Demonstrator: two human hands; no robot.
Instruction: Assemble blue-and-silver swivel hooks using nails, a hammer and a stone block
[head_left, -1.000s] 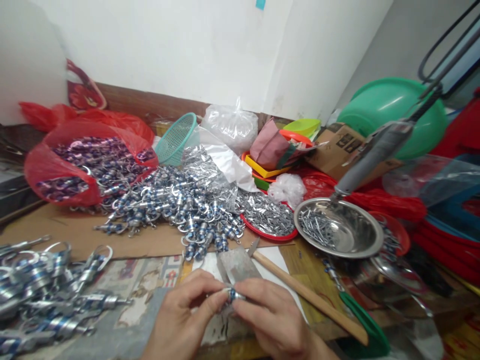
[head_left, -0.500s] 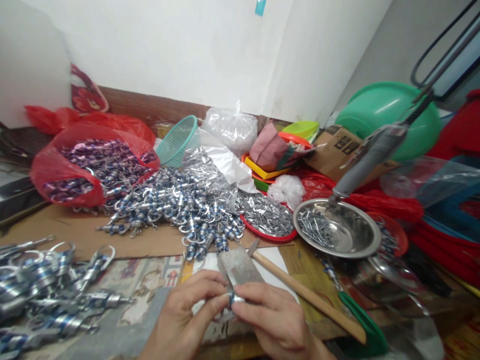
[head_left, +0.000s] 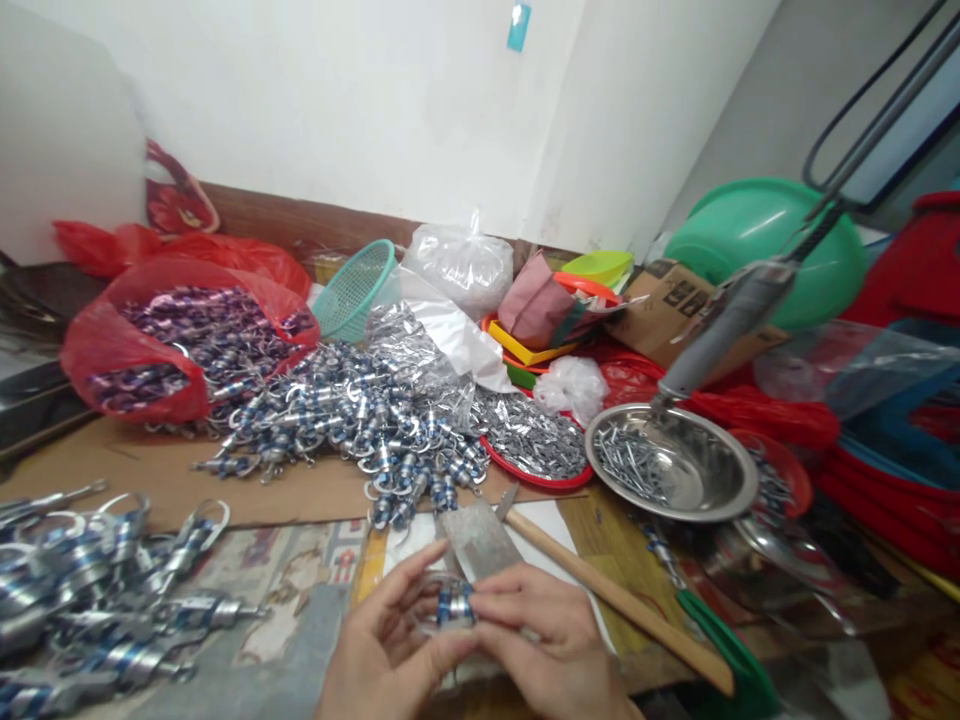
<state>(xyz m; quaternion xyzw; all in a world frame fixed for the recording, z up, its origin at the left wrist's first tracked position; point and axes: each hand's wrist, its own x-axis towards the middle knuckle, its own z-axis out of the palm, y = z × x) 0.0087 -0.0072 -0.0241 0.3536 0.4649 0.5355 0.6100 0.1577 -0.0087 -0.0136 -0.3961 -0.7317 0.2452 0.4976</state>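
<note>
A small silver metal fitting with blue bands [head_left: 454,603] is held low in the middle, in front of me. My right hand [head_left: 536,625] pinches its right end between thumb and fingers. Around its left side curls my left hand [head_left: 397,635], its thumb under the fitting and its index finger raised. Part of the fitting is hidden by the fingers. Just beyond the hands lies a flat grey metal block [head_left: 482,540]. A hammer with a wooden handle [head_left: 622,600] slants away to the right of it.
Similar fittings lie in a heap [head_left: 352,410] and a nearer pile [head_left: 90,590]; purple ones fill a red bag [head_left: 142,390]. Flat metal pieces lie on a red tray [head_left: 536,485]. A steel bowl [head_left: 705,470] holds pins, beneath a grey-handled tool [head_left: 697,350]. A green-handled tool [head_left: 731,650] lies right.
The left fingers have loosened and spread around the fitting, which now shows more of its blue bands. The view has tilted slightly upward.
</note>
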